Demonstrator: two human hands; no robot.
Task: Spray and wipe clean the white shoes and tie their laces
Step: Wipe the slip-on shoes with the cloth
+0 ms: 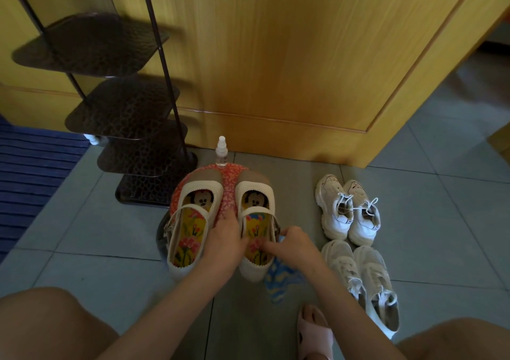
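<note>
Two white strap shoes with cartoon insoles, a left one [190, 221] and a right one [256, 221], rest on a red patterned stool [230, 183]. My left hand [225, 239] sits between them and grips the inner wall of the right shoe. My right hand [291, 245] is at that shoe's outer side, holding a blue patterned cloth [281, 275], with a finger reaching onto the insole. A small clear spray bottle [221, 152] stands upright behind the stool. Two pairs of white laced sneakers lie to the right, a far pair [349, 210] and a near pair [367, 282].
A dark metal tiered rack [129, 116] stands to the left of the stool. A yellow wooden cabinet [289, 69] fills the back. A blue striped mat [33, 171] lies at far left. My foot in a pink slipper [314, 329] rests on the grey tiled floor.
</note>
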